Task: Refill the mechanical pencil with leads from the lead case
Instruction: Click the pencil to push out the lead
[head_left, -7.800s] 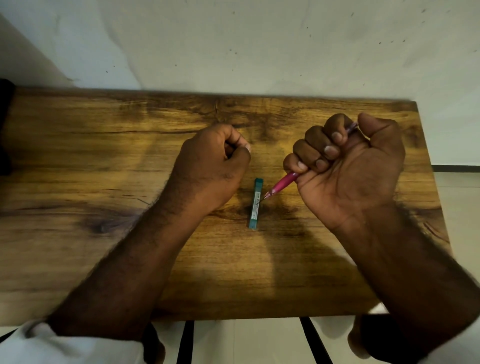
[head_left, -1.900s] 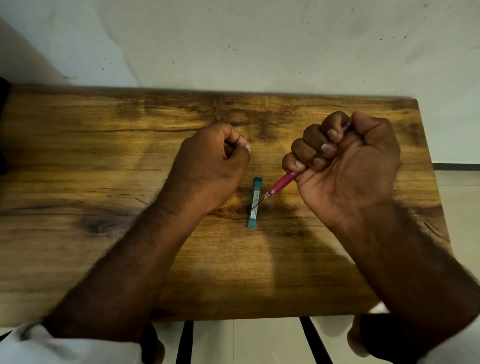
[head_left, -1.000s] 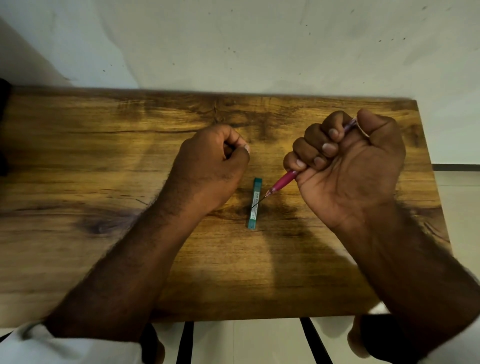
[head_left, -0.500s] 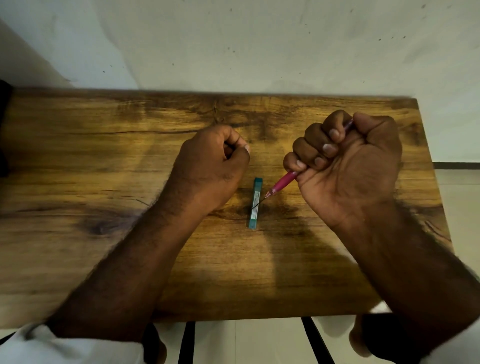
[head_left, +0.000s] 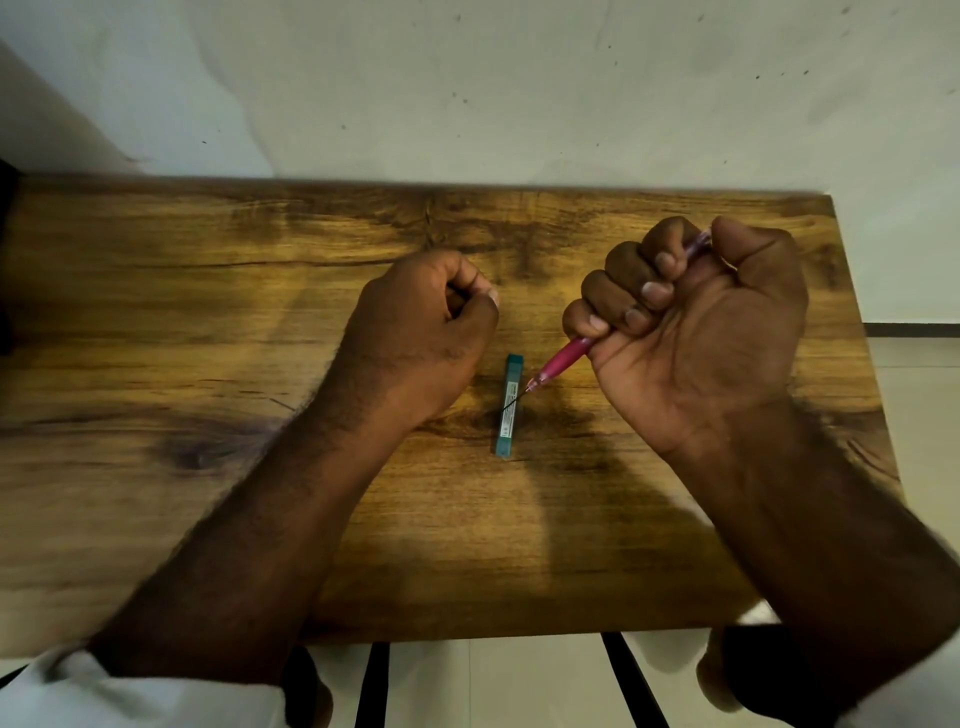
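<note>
My right hand (head_left: 701, 338) grips the pink mechanical pencil (head_left: 560, 362) in a fist above the table. Its thumb sits by the pencil's upper end and the tip points down-left. A thin dark lead (head_left: 513, 402) sticks out of the tip, over the teal lead case (head_left: 507, 434). The case lies flat on the wooden table (head_left: 208, 312) between my hands. My left hand (head_left: 415, 338) rests on the table just left of the case. Its fingers are curled into a loose fist and nothing shows in it.
The table stands against a pale wall (head_left: 467, 93). Its right edge (head_left: 857, 338) drops off to a tiled floor. Dark chair or table bars (head_left: 371, 686) show below the front edge.
My right thumb pressed down on the pencil's upper end half a second ago and has eased up since. The lead reaches a little farther out than 7.8 s ago. My left hand stayed still.
</note>
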